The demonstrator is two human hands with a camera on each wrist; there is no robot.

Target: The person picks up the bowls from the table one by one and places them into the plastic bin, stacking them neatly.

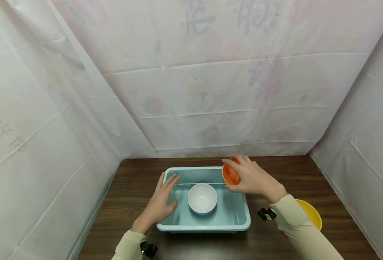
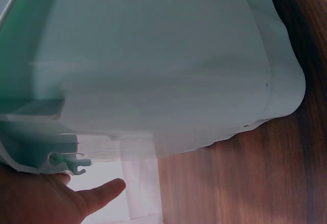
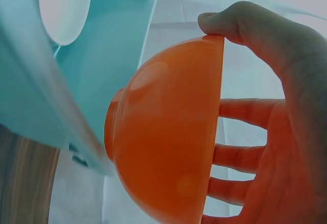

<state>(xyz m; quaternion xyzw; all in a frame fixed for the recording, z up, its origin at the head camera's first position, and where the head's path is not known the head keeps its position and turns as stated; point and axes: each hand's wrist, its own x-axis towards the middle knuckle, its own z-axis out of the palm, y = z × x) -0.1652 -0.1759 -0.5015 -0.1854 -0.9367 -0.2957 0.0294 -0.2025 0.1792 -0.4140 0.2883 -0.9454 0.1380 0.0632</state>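
My right hand grips an orange bowl by its rim, over the right end of a light blue-green plastic basin. In the right wrist view the orange bowl is tipped on its side, thumb at one edge of the rim and fingers spread along the mouth. A white bowl sits upright inside the basin, near the middle. At the basin's left rim is my left hand, fingers extended and holding nothing. The left wrist view shows its thumb sticking out beside the basin's outer wall.
A yellow bowl stands on the dark wooden table at the right, partly hidden by my right sleeve. Pale printed sheets hang behind the table and along both sides.
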